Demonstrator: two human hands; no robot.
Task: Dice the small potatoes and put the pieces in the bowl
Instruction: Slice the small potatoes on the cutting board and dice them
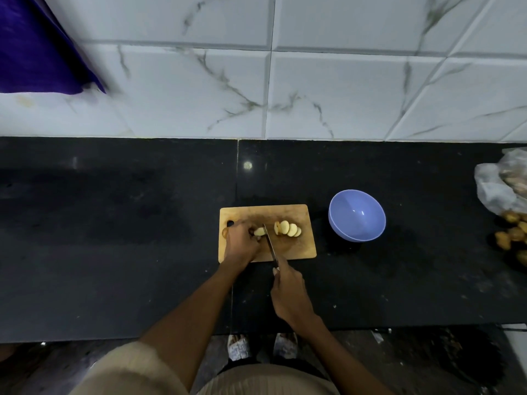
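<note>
A wooden cutting board [296, 249] lies on the black counter. My left hand [241, 243] grips the uncut end of a small potato [259, 231] on the board's left side. My right hand [288, 292] grips the handle of a knife [270, 243], whose blade stands against the potato's cut face. Several pale round slices [288, 228] lean in a row just right of the blade. A light blue bowl [357, 215] sits to the right of the board with nothing inside.
At the right edge of the counter lies a clear plastic bag [497, 186] with several whole potatoes [513, 235] spilling beside it. A white marbled tile wall rises behind the counter. A purple cloth [37, 44] hangs at the top left.
</note>
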